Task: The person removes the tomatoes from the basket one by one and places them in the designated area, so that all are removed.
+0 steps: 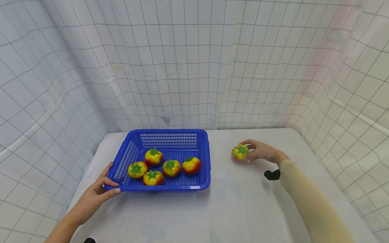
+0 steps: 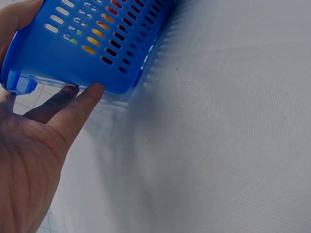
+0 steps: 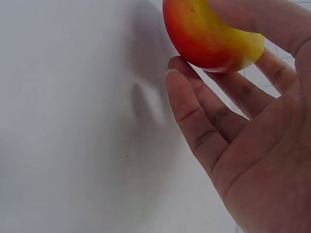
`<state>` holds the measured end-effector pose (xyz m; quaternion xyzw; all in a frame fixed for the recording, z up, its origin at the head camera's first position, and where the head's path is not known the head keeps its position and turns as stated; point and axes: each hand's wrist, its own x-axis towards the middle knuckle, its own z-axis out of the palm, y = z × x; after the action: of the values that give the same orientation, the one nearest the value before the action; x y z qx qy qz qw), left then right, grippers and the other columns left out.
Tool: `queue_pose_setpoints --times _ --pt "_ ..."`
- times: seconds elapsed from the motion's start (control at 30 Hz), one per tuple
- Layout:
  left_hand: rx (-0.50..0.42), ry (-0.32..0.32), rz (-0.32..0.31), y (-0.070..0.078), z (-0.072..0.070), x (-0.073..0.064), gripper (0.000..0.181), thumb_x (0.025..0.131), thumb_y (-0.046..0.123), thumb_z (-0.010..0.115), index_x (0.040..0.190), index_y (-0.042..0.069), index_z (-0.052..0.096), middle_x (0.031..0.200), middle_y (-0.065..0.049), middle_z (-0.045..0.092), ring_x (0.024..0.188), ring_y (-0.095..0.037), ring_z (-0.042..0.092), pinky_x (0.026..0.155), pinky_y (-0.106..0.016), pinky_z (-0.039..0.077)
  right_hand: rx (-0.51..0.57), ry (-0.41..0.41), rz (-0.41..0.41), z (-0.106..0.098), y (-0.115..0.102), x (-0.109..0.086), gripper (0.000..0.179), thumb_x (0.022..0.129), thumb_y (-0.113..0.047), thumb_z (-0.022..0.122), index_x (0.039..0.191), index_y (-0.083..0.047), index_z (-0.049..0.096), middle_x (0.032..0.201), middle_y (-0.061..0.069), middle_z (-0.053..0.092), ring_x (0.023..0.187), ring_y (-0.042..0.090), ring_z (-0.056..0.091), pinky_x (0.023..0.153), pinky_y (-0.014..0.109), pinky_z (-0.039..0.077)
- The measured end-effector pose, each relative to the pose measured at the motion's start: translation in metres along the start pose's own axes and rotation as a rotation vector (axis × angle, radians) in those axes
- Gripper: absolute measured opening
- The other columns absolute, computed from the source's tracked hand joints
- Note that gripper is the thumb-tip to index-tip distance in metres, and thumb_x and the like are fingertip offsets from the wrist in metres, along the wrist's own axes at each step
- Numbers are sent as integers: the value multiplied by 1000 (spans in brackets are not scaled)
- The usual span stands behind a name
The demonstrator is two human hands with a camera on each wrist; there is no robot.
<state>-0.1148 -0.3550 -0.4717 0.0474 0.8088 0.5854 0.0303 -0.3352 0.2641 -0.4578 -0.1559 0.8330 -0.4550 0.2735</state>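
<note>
My right hand (image 1: 263, 152) holds a yellow and red toy tomato (image 1: 240, 153) with a green star-shaped leaf top, to the right of the basket. In the right wrist view, the thumb and fingertips pinch this tomato (image 3: 209, 41), and a shadow falls on the cloth beside it. At the near left corner of the blue plastic basket (image 1: 185, 187), my left hand (image 1: 92, 199) grips the rim. The left wrist view has its fingers (image 2: 80, 109) against the slotted basket wall (image 2: 63, 58). Several similar toy tomatoes (image 1: 171, 168) lie inside the basket.
A white cloth covers the table (image 1: 243, 202). White curtains with a grey grid (image 1: 194, 67) enclose the back and both sides. Beneath the right wrist shows a black object (image 1: 272, 174), next to the beige sleeve (image 1: 310, 199).
</note>
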Motion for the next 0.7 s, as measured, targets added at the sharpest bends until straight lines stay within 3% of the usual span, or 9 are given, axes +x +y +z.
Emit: queue_pose_setpoints --times 0.7 --pt "-8 4 -5 2 1 0 20 102 9 64 111 -4 52 172 8 -6 142 -66 10 90 -14 49 -6 -6 24 4 14 2 68 89 -24 80 148 -18 46 151 19 45 119 27 58 95 39 51"
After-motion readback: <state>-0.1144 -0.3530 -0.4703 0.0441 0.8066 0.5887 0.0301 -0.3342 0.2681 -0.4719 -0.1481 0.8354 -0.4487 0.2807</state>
